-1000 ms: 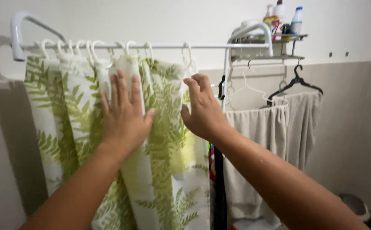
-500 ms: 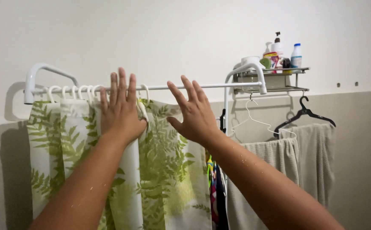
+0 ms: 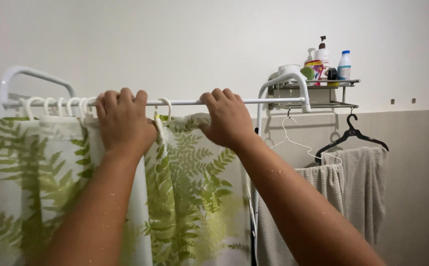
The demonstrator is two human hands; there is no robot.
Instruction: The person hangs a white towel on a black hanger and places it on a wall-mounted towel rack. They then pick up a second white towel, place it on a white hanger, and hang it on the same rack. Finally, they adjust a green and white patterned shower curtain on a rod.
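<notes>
Both hands are curled shut over the white rail (image 3: 185, 102), whose long axis runs level from left to right. The left hand (image 3: 125, 120) grips beside the bunched white rings (image 3: 57, 106); the right hand (image 3: 229, 116) grips further along (nearer the rail's bent end). The fern-print curtain (image 3: 190, 197) hangs straight down below both hands.
</notes>
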